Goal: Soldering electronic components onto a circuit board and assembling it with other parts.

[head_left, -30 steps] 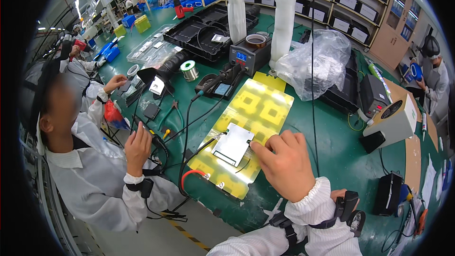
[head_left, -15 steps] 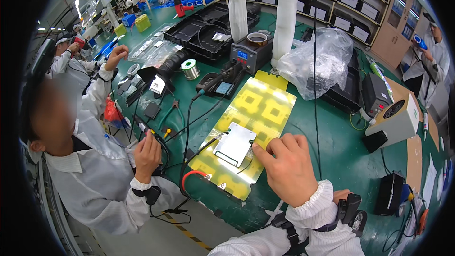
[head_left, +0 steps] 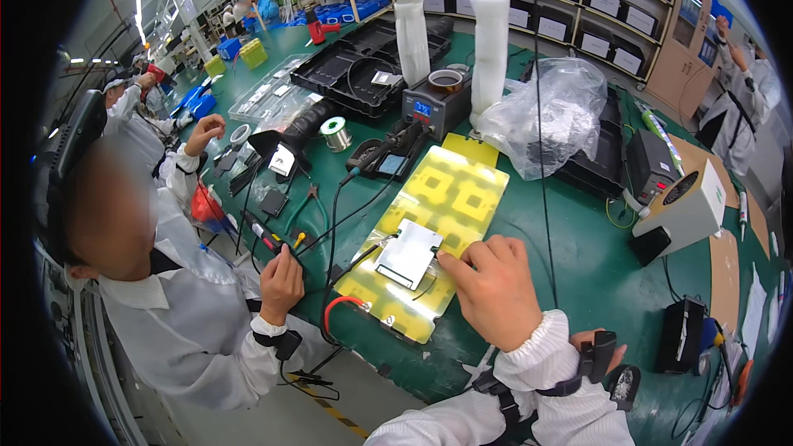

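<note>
A yellow flat battery pack (head_left: 453, 198) lies slantwise on the green bench, with a silver metal plate (head_left: 409, 254) on top. My right hand (head_left: 498, 291) is at the plate's right edge, thumb tip on the edge and fingers curled. Black leads run to the plate's left side, and a red wire (head_left: 337, 306) bends off the pack's near end. Only part of my left hand (head_left: 583, 337) shows, beyond my right forearm and a black wrist device; its fingers are mostly hidden. At left, a co-worker's hand (head_left: 281, 285) grips a slim red-and-black tool (head_left: 263, 234).
Behind the pack stand a soldering station (head_left: 436, 106), a solder spool (head_left: 334, 134) and the iron's holder (head_left: 388, 155). Green-handled pliers (head_left: 310, 205) lie left. Crumpled plastic film (head_left: 545, 120) and a small fan unit (head_left: 686, 211) occupy the right. A dark cable hangs across the bench.
The view has shifted slightly. The co-worker's near hand and tool have moved right, closer to the pack. The person at far right has raised an arm. My right hand stays at the plate's edge.
</note>
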Demonstrator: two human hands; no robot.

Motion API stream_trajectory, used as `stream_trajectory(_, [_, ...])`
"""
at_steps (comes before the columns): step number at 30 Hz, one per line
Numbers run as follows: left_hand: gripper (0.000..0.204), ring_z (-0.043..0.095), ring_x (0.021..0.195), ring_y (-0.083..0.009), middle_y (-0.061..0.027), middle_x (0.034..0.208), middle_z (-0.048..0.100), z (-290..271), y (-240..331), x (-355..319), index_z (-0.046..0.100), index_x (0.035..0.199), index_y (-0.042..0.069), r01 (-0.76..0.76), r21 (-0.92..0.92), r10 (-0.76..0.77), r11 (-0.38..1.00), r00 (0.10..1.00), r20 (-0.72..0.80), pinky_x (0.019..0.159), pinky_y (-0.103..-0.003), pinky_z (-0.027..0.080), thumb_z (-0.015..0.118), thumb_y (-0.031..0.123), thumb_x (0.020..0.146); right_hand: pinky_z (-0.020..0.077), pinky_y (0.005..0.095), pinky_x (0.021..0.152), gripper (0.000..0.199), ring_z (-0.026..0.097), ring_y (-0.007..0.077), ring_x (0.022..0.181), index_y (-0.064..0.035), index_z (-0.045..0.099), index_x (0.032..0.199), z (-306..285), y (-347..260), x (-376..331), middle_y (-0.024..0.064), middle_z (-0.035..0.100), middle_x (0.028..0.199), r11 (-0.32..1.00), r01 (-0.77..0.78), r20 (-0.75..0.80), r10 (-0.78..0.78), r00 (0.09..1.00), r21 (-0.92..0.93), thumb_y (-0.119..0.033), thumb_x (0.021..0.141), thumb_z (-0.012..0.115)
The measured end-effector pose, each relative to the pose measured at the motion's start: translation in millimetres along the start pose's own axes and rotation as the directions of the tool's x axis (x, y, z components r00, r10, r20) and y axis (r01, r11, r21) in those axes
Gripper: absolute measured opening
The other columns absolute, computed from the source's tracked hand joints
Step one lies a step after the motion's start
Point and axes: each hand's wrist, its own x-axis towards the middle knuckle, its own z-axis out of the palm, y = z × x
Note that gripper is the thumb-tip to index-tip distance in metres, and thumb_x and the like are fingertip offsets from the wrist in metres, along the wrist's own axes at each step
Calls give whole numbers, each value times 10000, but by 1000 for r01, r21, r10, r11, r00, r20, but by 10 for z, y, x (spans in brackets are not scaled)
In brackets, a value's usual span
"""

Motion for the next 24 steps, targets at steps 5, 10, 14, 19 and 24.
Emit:
stream_trajectory(5, [303, 446, 575, -282, -93, 651, 418, -231, 84, 50, 443, 683, 54, 49, 5, -49, 999, 997, -52, 529, -393, 373, 712, 108, 811, 403, 399, 822, 311, 525, 225, 799, -122, 706, 1052, 53, 38, -53, 24, 531, 796, 995, -29, -71, 35, 997, 94, -46, 752, 729])
stream_trajectory(10, [300, 443, 576, -283, -94, 653, 418, 53, 129, 56, 444, 687, 54, 66, -71, -66, 995, 998, 9, 531, -394, 374, 711, 111, 813, 407, 399, 815, 271, 535, 223, 790, -120, 706, 1014, 162, 174, -123, 25, 527, 787, 997, -59, -90, 64, 994, 57, -39, 756, 718])
stream_trajectory(14, [298, 441, 577, -283, -95, 655, 418, 219, 161, -108, 445, 690, 53, 21, -32, -21, 999, 1000, 10, 533, -395, 374, 710, 113, 814, 412, 401, 817, 254, 545, 225, 796, -119, 708, 999, 85, 3, -51, 28, 528, 785, 999, -4, -98, 8, 995, 50, -32, 760, 695])
stream_trajectory(19, [295, 438, 578, -283, -96, 658, 417, 185, 136, -73, 446, 694, 53, 35, -44, -35, 998, 999, 14, 536, -395, 374, 708, 115, 816, 415, 404, 838, 265, 548, 222, 815, -122, 706, 1011, 53, 48, -59, 26, 540, 796, 1000, -4, -75, 6, 997, 29, -25, 767, 678])
stream_trajectory(24, [292, 436, 579, -284, -97, 661, 417, 110, 145, -62, 448, 699, 53, 53, -36, -53, 998, 999, 11, 539, -396, 375, 707, 118, 818, 416, 405, 854, 291, 549, 220, 833, -121, 703, 1040, -13, 44, -9, 25, 556, 811, 1000, 17, -26, -17, 1000, 14, -24, 768, 670])
